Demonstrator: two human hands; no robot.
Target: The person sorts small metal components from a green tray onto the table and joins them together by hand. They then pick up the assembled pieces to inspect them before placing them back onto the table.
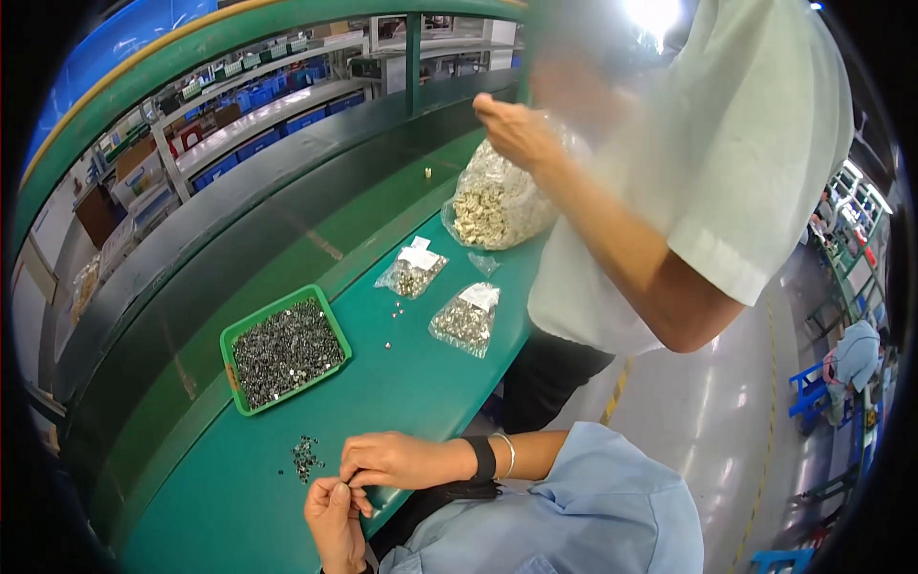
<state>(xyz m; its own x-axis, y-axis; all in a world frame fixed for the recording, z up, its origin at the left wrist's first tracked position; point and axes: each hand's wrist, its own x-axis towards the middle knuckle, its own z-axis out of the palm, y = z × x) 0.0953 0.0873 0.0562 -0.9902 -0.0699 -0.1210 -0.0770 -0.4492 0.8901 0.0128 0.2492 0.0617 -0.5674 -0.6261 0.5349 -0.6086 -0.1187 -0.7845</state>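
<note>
My left hand and my right hand meet over the near edge of the green work surface. Both have their fingertips pinched together, and whatever lies between them is too small and covered to make out. Just beyond the fingers is a loose little pile of small dark metal parts. Farther off stands a green tray filled with many similar dark parts.
Two clear bags of small metal parts lie farther along the surface, with a few loose pieces nearby. A large clear bag of pale parts stands beyond them, beside a co-worker in a white shirt. Shelves line the back.
</note>
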